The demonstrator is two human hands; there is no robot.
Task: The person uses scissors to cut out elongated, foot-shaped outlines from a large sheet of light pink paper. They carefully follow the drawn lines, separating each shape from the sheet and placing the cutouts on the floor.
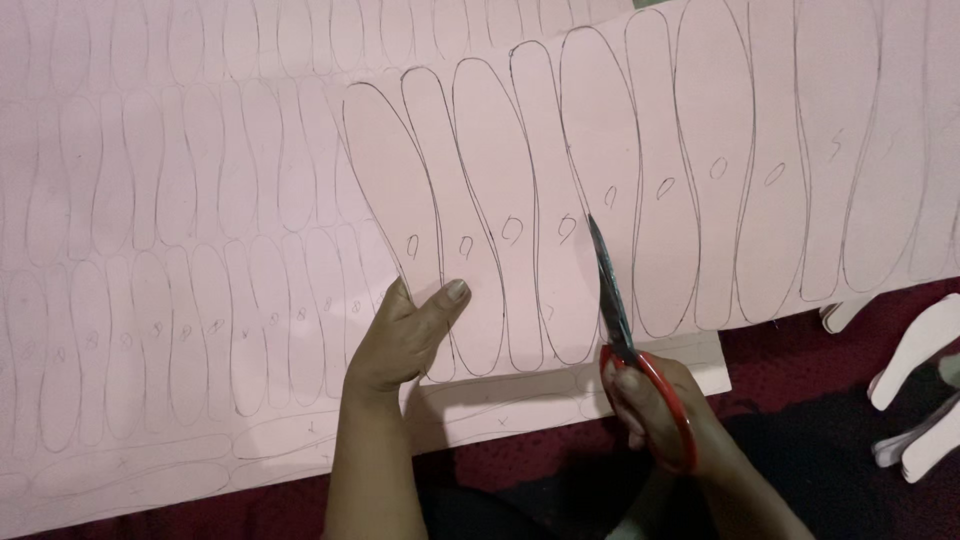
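My left hand (pixel 400 335) pinches the lower left edge of a pink sheet (pixel 690 150) drawn with several long insole-shaped outlines, thumb on top. My right hand (pixel 655 405) grips red-handled scissors (pixel 620 330). The blades point up and away, cutting into the sheet between two outlines near its middle. The held sheet lies over a larger pink sheet (pixel 150 250) covered with the same pencil outlines.
Cut-out pink insole shapes (pixel 920 385) lie stacked at the right on a dark red floor covering (pixel 800 350). The large sheet spreads across the left and top of the view.
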